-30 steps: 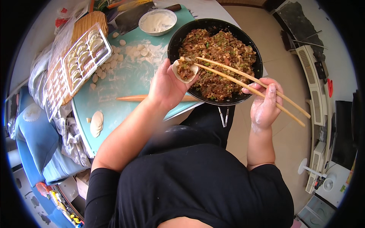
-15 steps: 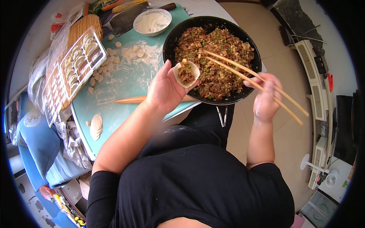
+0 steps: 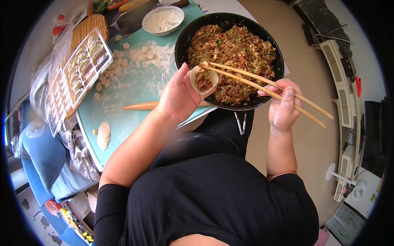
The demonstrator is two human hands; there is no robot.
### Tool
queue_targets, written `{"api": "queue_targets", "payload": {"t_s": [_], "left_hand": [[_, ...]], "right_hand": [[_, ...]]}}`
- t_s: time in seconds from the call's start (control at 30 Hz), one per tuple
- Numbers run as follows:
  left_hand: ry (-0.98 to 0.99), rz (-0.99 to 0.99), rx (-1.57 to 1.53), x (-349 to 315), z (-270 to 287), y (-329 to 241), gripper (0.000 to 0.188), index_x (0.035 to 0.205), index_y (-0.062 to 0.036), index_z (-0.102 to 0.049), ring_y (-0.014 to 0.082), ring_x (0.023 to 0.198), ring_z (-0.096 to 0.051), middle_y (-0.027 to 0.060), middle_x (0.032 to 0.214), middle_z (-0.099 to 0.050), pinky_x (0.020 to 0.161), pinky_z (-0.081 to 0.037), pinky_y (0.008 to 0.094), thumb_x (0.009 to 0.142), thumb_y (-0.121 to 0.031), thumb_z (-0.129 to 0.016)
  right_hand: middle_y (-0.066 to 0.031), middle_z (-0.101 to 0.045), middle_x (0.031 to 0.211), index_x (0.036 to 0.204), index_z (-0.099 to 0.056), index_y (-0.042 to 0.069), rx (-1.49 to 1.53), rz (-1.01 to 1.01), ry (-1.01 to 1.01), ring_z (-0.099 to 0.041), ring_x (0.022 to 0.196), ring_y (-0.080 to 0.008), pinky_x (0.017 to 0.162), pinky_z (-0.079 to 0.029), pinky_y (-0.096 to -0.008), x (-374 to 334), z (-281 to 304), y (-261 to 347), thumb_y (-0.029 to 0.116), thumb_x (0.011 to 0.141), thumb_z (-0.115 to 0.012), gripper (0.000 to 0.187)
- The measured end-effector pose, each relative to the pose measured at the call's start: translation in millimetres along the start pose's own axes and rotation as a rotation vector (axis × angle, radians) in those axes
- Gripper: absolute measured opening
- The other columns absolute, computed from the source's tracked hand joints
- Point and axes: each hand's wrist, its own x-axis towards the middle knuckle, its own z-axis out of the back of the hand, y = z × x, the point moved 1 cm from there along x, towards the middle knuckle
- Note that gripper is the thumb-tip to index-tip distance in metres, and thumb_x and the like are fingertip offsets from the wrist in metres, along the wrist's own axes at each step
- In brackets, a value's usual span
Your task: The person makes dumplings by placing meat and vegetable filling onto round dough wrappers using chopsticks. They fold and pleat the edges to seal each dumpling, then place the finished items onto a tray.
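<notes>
In my left hand rests a round dumpling wrapper with a mound of brown filling on it, held beside the near left rim of the pan. My right hand, dusted with flour, grips a pair of wooden chopsticks. Their tips touch the upper edge of the filling on the wrapper, with a small bit of food between them. Behind both hands, the black pan holds a large heap of chopped filling flecked with green.
A floury teal board carries a rolling pin, small dough pieces and stacked wrappers. Beyond stands a bowl of flour near a cleaver. A divided tray of shaped dumplings lies on the left.
The chopstick tips have moved left from over the pan's filling to the filling on the wrapper. My left hand stays nearly in place.
</notes>
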Motion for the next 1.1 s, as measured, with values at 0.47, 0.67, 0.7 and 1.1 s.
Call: {"api": "queue_targets", "payload": {"t_s": [0.47, 0.67, 0.7, 1.1], "left_hand": [[-0.045, -0.018, -0.039, -3.2, 4.7, -3.9, 0.047, 0.122, 0.0003, -0.043, 0.0295, 0.115, -0.049, 0.0151, 0.124, -0.051, 0.101, -0.037, 0.0446, 0.097, -0.036, -0.027], [-0.051, -0.127, 0.033, -4.0, 2.3, 3.1, 0.047, 0.123, 0.0002, -0.042, 0.0260, 0.116, -0.048, 0.0131, 0.125, -0.050, 0.102, -0.036, 0.0417, 0.097, -0.035, -0.028], [-0.046, -0.141, 0.064, -4.7, 2.3, 3.9, 0.046, 0.124, 0.0002, -0.042, 0.0255, 0.117, -0.047, 0.0129, 0.126, -0.050, 0.102, -0.035, 0.0413, 0.097, -0.035, -0.028], [-0.028, -0.193, 0.131, -8.5, 2.8, 5.6, 0.045, 0.128, -0.0009, -0.038, 0.0244, 0.121, -0.044, 0.0122, 0.129, -0.046, 0.104, -0.033, 0.0408, 0.098, -0.032, -0.027]], "right_hand": [[-0.0111, -0.056, 0.077, 0.095, -0.053, 0.000, -0.133, -0.008, -0.014, -0.058, 0.066, -0.0206, 0.059, -0.054, -0.0380, 0.7, 7.5, 11.9, 0.022, 0.096, -0.039, 0.026], [-0.0144, -0.059, 0.076, 0.094, -0.051, -0.004, 0.050, -0.033, -0.057, -0.061, 0.064, -0.0239, 0.059, -0.057, -0.0396, -5.5, -12.1, 5.8, 0.017, 0.096, -0.036, 0.026], [-0.0144, -0.059, 0.076, 0.094, -0.051, -0.004, 0.061, -0.024, -0.065, -0.061, 0.064, -0.0237, 0.060, -0.057, -0.0396, -6.2, -14.4, 4.5, 0.017, 0.096, -0.036, 0.026], [-0.0115, -0.055, 0.080, 0.095, -0.051, -0.001, -0.101, 0.022, -0.042, -0.059, 0.068, -0.0236, 0.062, -0.054, -0.0415, -15.0, -28.5, 6.7, 0.021, 0.097, -0.034, 0.028]]}}
